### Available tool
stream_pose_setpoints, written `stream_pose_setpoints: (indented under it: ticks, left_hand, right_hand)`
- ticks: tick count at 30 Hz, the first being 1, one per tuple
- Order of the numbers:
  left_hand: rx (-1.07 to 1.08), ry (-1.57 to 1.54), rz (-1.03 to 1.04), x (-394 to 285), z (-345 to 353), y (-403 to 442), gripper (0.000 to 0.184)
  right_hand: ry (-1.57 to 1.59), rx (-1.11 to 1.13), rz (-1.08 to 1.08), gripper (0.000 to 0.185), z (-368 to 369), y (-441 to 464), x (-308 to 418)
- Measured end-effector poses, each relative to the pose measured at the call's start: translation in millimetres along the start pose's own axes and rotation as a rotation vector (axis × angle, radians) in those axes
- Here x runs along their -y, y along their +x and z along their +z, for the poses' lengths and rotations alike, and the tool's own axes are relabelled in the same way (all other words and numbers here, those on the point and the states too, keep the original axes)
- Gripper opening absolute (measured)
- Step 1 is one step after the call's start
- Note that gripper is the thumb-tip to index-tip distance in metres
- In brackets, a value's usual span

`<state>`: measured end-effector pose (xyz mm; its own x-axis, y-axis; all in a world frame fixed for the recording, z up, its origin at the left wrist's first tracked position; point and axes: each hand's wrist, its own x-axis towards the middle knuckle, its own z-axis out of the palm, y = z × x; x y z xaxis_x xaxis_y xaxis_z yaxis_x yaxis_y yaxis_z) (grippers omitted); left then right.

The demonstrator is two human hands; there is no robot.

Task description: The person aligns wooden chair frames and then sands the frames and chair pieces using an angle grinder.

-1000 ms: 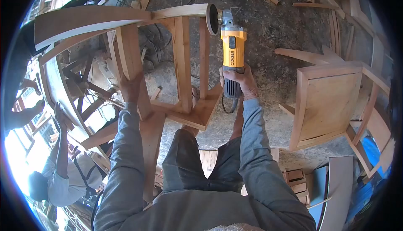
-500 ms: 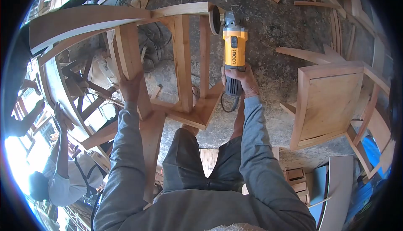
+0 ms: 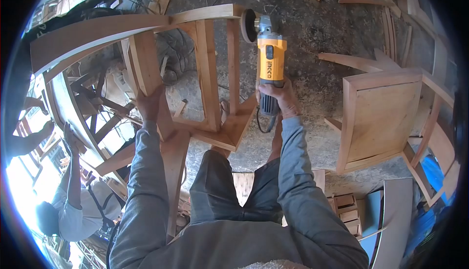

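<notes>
A yellow and black angle grinder is held upright by my right hand, whose fingers wrap around its dark rear body. Its round disc sits at the right end of the wooden chair frame's top rail; whether it touches the wood I cannot tell. My left hand grips a broad upright slat of that frame, its fingertips partly hidden behind the wood. The frame stands in front of my legs, with a flat corner piece near my knee.
To the right stands another wooden chair with a panel. Wood strips lie on the dark floor beyond it. A power cord hangs under the grinder. At far left, another person reaches toward a long curved wooden piece.
The chair frame has shifted slightly left in view. The grinder's disc now sits a little lower against the rail's end. Both hands keep their holds.
</notes>
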<state>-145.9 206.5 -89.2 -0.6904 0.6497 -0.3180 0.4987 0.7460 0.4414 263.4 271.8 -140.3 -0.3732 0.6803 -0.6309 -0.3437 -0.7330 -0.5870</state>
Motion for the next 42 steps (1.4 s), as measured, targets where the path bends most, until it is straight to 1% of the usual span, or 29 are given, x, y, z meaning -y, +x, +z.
stream_pose_setpoints:
  ticks: [2, 4, 7, 8, 10, 12, 13, 15, 16, 19, 22, 24, 27, 30, 32, 33, 34, 37, 38, 41, 42]
  left_hand:
    - [0.018, -0.006, -0.008, 5, 1, 2, 0.065]
    - [0.022, 0.005, 0.000, 6, -1, 2, 0.065]
    - [-0.034, 0.068, 0.061, 10, 2, 3, 0.059]
    - [-0.020, 0.050, 0.032, 12, 2, 3, 0.061]
    - [0.006, 0.020, -0.023, 7, 0, 4, 0.065]
    - [-0.008, 0.031, 0.007, 8, 0, 3, 0.064]
    - [-0.011, 0.035, 0.021, 9, 0, 2, 0.063]
    - [0.000, 0.024, -0.017, 10, 1, 4, 0.063]
    - [0.006, 0.015, -0.034, 10, 0, 4, 0.063]
    - [0.003, 0.015, -0.022, -2, -1, -1, 0.063]
    - [0.003, -0.019, -0.005, 12, 0, 5, 0.064]
    - [-0.007, 0.026, -0.013, 11, 0, 4, 0.065]
    - [-0.020, 0.030, 0.019, 8, 0, 5, 0.067]
    - [-0.043, 0.087, 0.014, 18, 3, 4, 0.067]
    - [-0.048, 0.107, -0.011, 20, 4, 6, 0.065]
    - [-0.041, 0.093, -0.026, 19, 4, 6, 0.063]
    - [-0.033, 0.081, -0.041, 18, 4, 4, 0.061]
    - [0.002, 0.029, -0.008, 19, -1, 2, 0.053]
    - [0.000, 0.021, -0.010, 18, 0, 2, 0.051]
    - [0.012, 0.002, -0.017, 19, -2, 1, 0.048]
    - [0.030, -0.009, -0.020, 19, -3, 1, 0.048]
  right_hand:
    - [-0.003, 0.049, -0.011, 0.032, 6, 0, 1]
    - [0.010, 0.056, 0.015, 0.031, 7, 5, -1]
    - [0.027, 0.043, 0.047, 0.032, 0, 18, -11]
    - [0.033, 0.037, 0.059, 0.033, -4, 24, -15]
    - [0.071, -0.007, 0.071, 0.035, -11, 34, -21]
    - [0.055, -0.026, 0.070, 0.039, -28, 53, -33]
    - [0.064, -0.033, 0.086, 0.035, -35, 62, -35]
    - [0.080, -0.049, 0.114, 0.027, -46, 77, -39]
    - [0.077, -0.114, 0.146, 0.028, -49, 82, -42]
    - [0.124, -0.157, 0.154, 0.032, -55, 93, -47]
    - [0.024, -0.168, 0.194, 0.034, -60, 77, -46]
    - [-0.039, -0.185, 0.200, 0.033, -56, 48, -42]
    - [-0.066, -0.255, 0.147, 0.031, -26, -7, -19]
    - [-0.199, -0.287, 0.069, 0.031, 19, -64, 21]
    - [-0.445, -0.277, 0.062, 0.035, 31, -87, 36]
    - [-0.570, -0.269, 0.058, 0.036, 35, -93, 44]
    - [-0.635, -0.244, 0.054, 0.044, 40, -96, 49]
    - [-0.953, -0.246, -0.075, 0.051, 63, -90, 63]
    - [-0.998, -0.237, -0.106, 0.052, 73, -85, 67]
    - [-0.975, -0.175, -0.079, 0.042, 117, -81, 80]
    - [-0.969, -0.170, -0.071, 0.042, 124, -82, 79]
